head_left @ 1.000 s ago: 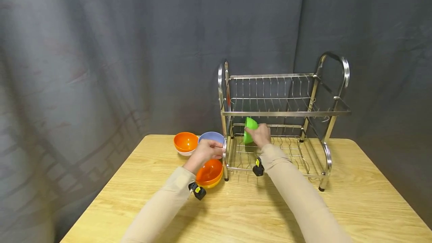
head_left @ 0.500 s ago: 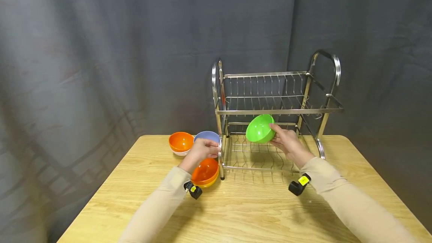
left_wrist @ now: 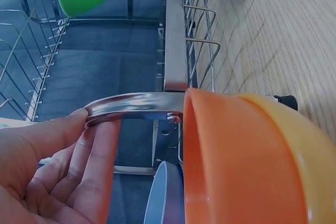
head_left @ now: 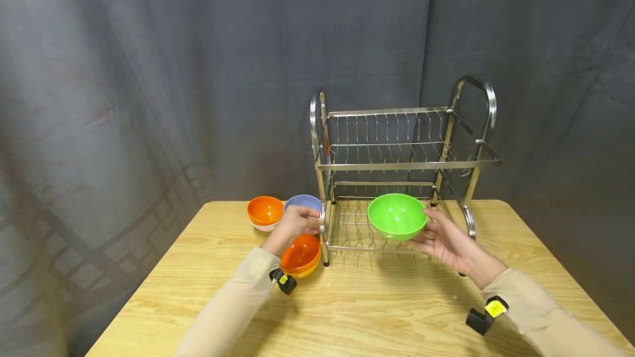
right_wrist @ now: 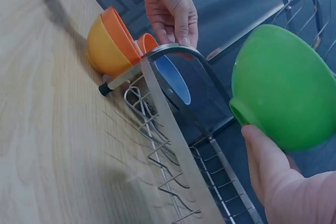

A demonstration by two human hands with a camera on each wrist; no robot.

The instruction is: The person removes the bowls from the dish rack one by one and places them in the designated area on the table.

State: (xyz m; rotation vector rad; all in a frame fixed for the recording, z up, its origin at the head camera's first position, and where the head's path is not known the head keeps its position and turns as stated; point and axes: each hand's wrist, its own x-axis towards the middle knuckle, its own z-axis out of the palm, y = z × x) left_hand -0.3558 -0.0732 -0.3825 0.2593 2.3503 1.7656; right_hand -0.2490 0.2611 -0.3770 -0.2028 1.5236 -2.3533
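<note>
A green bowl [head_left: 397,215] is upright in my right hand [head_left: 448,241], its rim pinched with the thumb on top and fingers under its side. It hangs in front of the lower tier of a two-tier metal dish rack [head_left: 407,166], above the front rail. In the right wrist view the bowl's underside [right_wrist: 286,90] faces the camera. My left hand [head_left: 295,227] grips the curved tube at the rack's left end. The left wrist view shows thumb and fingers [left_wrist: 102,150] pinching that tube [left_wrist: 134,103].
Left of the rack stand an orange bowl [head_left: 265,210] nested in a white one, and a blue bowl [head_left: 303,201] partly behind my left hand. Nearer lies another orange bowl [head_left: 300,252] nested in a yellow one [head_left: 310,270]. A grey curtain [head_left: 248,70] hangs behind the wooden table [head_left: 347,313].
My right hand has drawn the green bowl out of the lower tier toward me and to the right, turning it from on its side to upright. My left hand stays on the rack.
</note>
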